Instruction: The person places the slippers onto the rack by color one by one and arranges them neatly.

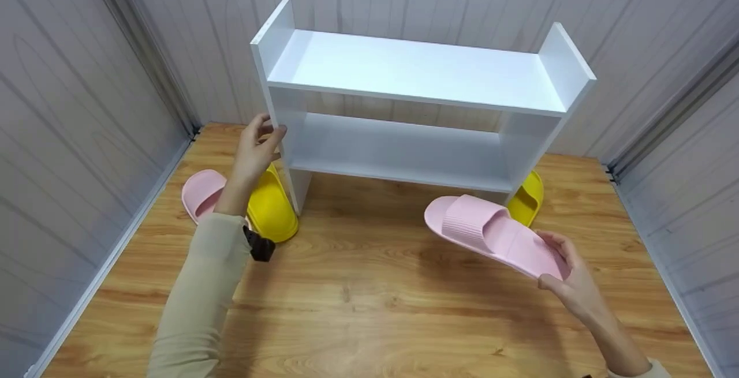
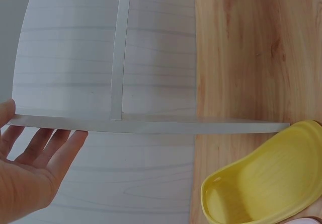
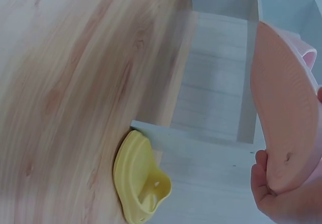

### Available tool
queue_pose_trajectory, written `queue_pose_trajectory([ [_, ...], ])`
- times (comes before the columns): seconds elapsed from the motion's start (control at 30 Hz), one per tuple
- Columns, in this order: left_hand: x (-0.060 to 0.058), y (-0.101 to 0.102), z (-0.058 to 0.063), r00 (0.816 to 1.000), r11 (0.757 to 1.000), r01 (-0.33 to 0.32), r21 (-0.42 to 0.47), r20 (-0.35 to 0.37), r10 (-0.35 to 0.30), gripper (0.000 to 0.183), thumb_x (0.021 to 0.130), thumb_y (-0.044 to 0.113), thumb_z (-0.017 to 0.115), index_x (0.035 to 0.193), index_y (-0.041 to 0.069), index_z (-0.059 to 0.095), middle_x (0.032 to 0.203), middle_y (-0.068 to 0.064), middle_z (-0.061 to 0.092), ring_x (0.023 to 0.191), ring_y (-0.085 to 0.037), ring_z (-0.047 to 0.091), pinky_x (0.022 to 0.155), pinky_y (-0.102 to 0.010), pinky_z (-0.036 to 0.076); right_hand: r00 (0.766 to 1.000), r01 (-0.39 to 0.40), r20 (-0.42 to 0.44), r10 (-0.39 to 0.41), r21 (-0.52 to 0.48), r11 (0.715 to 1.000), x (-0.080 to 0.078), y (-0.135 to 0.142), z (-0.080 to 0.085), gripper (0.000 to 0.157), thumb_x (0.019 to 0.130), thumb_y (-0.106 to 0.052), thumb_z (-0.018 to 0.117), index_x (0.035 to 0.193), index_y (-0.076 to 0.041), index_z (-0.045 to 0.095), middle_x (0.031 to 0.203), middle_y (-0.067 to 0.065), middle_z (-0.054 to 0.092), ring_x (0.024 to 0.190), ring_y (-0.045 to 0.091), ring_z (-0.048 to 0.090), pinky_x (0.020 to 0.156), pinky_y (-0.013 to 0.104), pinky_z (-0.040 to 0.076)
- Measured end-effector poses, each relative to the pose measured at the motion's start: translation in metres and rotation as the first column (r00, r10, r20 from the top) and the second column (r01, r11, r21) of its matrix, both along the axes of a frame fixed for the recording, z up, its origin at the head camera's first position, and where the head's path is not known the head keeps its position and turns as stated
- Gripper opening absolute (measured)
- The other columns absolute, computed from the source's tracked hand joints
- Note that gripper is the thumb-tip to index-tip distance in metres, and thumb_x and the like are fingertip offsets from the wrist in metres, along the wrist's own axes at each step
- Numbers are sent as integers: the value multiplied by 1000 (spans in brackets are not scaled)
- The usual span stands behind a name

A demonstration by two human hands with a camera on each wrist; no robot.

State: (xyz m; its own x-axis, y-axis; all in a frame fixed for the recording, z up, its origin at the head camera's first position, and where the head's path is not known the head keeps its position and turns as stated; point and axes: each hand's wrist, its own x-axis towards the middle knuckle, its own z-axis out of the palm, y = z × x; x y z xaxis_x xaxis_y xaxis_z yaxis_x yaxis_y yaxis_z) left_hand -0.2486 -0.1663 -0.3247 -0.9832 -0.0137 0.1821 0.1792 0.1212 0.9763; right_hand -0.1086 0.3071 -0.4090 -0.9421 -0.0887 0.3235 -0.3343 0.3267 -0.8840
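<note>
A white two-tier shelf stands on the floor against the back wall. My left hand holds the front edge of its left side panel, with the thumb on the inner face and the fingers outside, as the left wrist view also shows. In my right hand a pink slipper is gripped by its heel, toe toward the shelf, raised in front of the shelf's lower right. The right wrist view shows the slipper's sole.
A yellow slipper lies by the shelf's left foot, with another pink slipper beside it, partly hidden by my left arm. A second yellow slipper lies at the right foot. Walls enclose the wooden floor at the back and sides.
</note>
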Motion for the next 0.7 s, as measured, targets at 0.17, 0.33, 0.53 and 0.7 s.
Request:
queue_pose_trajectory([
  [0.17, -1, -1, -2, 1000, 1000, -2, -12, -2, 2, 40, 92, 11, 46, 128, -3, 36, 116, -27, 41, 106, -42, 41, 81, -51, 40, 1000, -3, -18, 3, -20, 1000, 5, -9, 6, 71, 52, 25, 52, 120, 10, 37, 119, 12, 43, 107, 18, 37, 85, 18, 29],
  [0.33, 0, -1, -1, 1000, 1000, -2, -28, 2, 2, 40, 92, 11, 46, 128, -3, 36, 117, -27, 41, 108, -42, 41, 81, -50, 40, 1000, 16, -11, -16, 3, 1000, 9, -17, 17, 73, 54, 25, 55, 122, 8, 36, 123, 14, 40, 110, 16, 35, 87, 16, 28],
  [0.53, -5, -4, -5, 1000, 1000, -4, -17, 0, 4, 39, 91, 9, 46, 127, -3, 37, 117, -26, 42, 106, -41, 43, 80, -50, 42, 1000, 12, -8, -12, 1, 1000, 11, -27, 32, 72, 57, 24, 55, 123, 7, 35, 124, 15, 39, 108, 17, 35, 84, 17, 31],
  [0.7, -15, -8, -17, 1000, 1000, -9, -27, -16, 8, 40, 91, 13, 48, 128, 0, 38, 116, -23, 44, 104, -38, 45, 78, -49, 43, 1000, -8, -28, 8, -4, 1000, 11, -34, 47, 73, 59, 23, 57, 126, 4, 36, 126, 14, 37, 107, 19, 35, 82, 19, 32],
])
